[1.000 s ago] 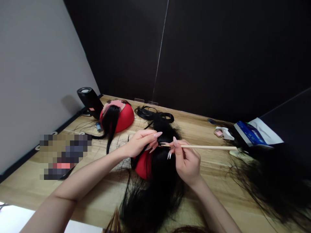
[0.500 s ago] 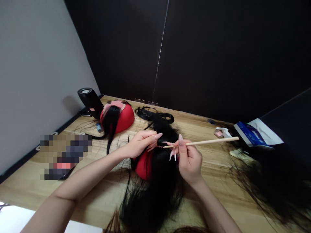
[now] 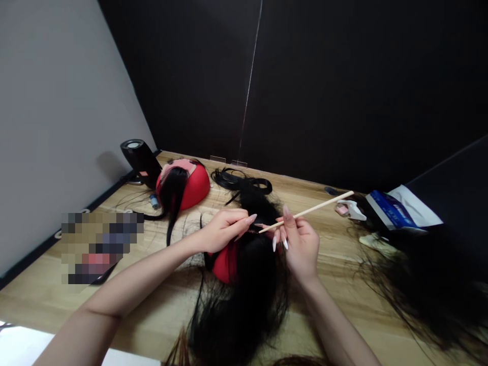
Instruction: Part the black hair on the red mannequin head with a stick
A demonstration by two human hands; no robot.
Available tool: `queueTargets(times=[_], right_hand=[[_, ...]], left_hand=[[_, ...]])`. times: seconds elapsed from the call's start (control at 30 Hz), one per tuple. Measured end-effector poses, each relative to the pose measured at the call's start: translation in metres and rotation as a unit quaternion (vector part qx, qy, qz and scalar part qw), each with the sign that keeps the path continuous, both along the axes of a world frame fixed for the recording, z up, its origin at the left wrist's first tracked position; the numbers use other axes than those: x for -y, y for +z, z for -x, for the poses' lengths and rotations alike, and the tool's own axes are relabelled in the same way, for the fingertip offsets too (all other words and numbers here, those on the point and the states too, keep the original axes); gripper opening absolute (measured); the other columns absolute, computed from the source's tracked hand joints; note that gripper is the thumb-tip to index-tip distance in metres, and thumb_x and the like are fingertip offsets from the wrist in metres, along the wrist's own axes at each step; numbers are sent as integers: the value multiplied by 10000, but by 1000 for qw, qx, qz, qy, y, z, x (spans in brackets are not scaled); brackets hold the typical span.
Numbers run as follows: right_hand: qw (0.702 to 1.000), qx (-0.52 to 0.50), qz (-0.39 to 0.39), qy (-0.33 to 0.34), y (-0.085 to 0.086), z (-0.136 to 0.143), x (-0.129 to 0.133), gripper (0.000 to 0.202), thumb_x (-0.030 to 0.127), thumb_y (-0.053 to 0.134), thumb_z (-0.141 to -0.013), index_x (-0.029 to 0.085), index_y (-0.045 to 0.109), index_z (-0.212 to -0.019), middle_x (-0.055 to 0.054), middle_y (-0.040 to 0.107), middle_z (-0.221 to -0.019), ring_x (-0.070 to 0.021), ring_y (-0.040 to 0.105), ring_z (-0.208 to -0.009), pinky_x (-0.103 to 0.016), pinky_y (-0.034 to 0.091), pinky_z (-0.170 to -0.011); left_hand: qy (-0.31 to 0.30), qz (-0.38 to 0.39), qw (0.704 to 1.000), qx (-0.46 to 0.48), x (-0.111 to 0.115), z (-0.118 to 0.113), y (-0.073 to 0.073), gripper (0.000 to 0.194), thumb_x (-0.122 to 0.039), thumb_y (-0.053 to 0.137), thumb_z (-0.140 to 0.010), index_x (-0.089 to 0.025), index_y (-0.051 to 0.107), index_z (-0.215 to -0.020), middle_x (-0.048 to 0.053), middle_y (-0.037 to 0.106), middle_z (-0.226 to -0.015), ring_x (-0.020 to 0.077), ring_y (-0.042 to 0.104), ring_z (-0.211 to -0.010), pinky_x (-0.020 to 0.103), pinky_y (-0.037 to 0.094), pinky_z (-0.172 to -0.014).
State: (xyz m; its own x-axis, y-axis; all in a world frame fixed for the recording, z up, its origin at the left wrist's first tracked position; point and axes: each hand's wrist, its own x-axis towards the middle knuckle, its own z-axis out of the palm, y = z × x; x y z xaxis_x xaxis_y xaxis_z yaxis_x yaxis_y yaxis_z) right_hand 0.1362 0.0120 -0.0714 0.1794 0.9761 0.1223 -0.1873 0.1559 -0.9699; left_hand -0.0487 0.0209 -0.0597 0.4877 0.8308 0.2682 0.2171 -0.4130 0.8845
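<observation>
A black-haired wig point(image 3: 247, 305) lies over a red head form point(image 3: 224, 267) in front of me, the long hair trailing toward the table's near edge. On its upper left side my left hand point(image 3: 226, 229) is closed, thumb and index finger pinched together on strands of black hair; the grip itself is partly hidden. My right hand point(image 3: 299, 244) grips a thin pale wooden stick point(image 3: 324, 203) between thumb and fingers. The stick slopes up to the right, its narrow end at the hair close to my left fingertips. Fine detail at that tip is too small to make out.
Behind stand a second red head form point(image 3: 200, 188) with black hair and a dark cylindrical speaker point(image 3: 139, 160). A small blue spool point(image 3: 154, 201) sits beside them. Coiled black hair point(image 3: 263, 185) lies at the back. To the right are a blue-and-white packet point(image 3: 400, 211) and loose dark hair point(image 3: 438, 284).
The stick's far end has swung up and left, so it tilts more steeply. My right hand has turned slightly, its fingers shifting away from my left. My left hand stays nearly in place.
</observation>
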Motion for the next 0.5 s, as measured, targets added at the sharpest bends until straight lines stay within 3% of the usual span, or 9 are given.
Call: queueTargets(times=[0.17,0.37,0.5], right_hand=[[1000,26,-2,4,4,2,4,408,545,659,-807,162,551,-719,89,451,-403,-60,427,-339,-199,474,-395],[999,-10,-24,39,-1,6,7,386,551,607,-846,190,508,-754,122,390,-441,-41,376,-370,-309,624,-602],[999,-8,-24,35,-5,7,5,382,554,612,-840,195,511,-756,114,384,-477,-44,364,-389,-315,631,-603]], left_hand=[[10,16,999,46,1,-1,0,482,-396,407,-982,-145,487,-578,-8,491,-568,100,470,-595,244,391,-668],[21,42,994,97,3,-2,3,504,-430,426,-971,-154,475,-553,-11,483,-526,103,477,-549,260,406,-634],[16,45,993,110,5,-4,5,501,-439,438,-964,-159,456,-548,-8,489,-528,108,486,-560,266,422,-653]])
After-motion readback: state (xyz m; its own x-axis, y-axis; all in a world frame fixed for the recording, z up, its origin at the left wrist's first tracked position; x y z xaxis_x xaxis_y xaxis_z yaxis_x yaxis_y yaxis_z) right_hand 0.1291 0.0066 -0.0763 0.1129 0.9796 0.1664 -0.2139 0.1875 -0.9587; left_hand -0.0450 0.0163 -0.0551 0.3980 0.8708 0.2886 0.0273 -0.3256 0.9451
